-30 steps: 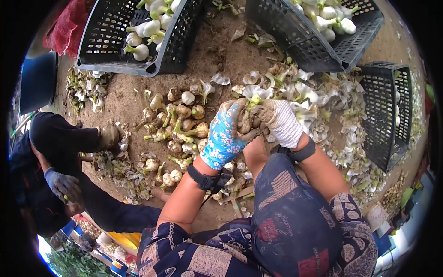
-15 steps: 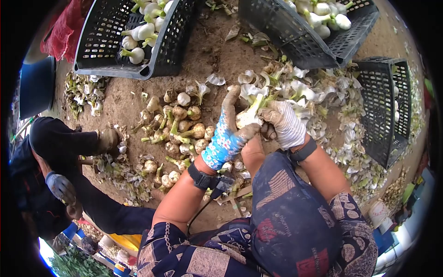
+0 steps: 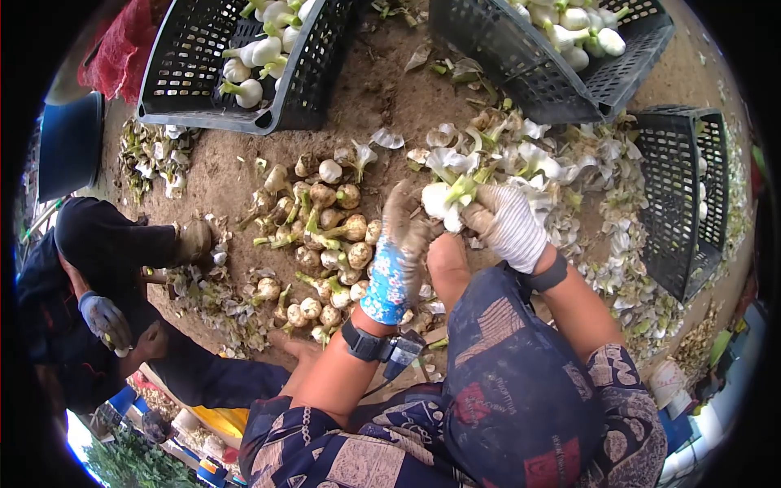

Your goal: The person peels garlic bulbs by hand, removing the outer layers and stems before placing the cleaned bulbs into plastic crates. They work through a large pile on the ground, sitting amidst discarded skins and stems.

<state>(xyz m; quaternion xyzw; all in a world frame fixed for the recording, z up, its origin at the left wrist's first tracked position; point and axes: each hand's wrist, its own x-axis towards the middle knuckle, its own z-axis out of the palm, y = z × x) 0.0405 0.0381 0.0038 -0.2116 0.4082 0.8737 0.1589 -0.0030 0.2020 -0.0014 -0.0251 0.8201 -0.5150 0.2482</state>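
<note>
My left hand [image 3: 400,248], in a blue floral glove with soiled fingers, is just left of a white garlic bulb [image 3: 437,200]. Its fingers stretch upward, apart from the bulb, with nothing visible in them. My right hand [image 3: 514,226], in a dirty white striped glove, grips the same garlic by its green stem and loosened leaves [image 3: 465,189]. The bulb end points left, toward my left hand. Left of my hands lies a pile of unpeeled garlic [image 3: 325,220] with brownish skins and short green stems.
Peeled skins [image 3: 602,195] cover the dirt on the right. Black crates [image 3: 281,114], [image 3: 561,89] with white garlic stand ahead; another crate [image 3: 675,195] is at the right. At left sits a co-worker [image 3: 106,325] in gloves. A blue bucket [image 3: 71,146] is behind.
My left hand has pulled away from the garlic, leftward and down, its fingers now pointing up. My right hand still holds the garlic, whose bulb looks whiter and turned more toward the left.
</note>
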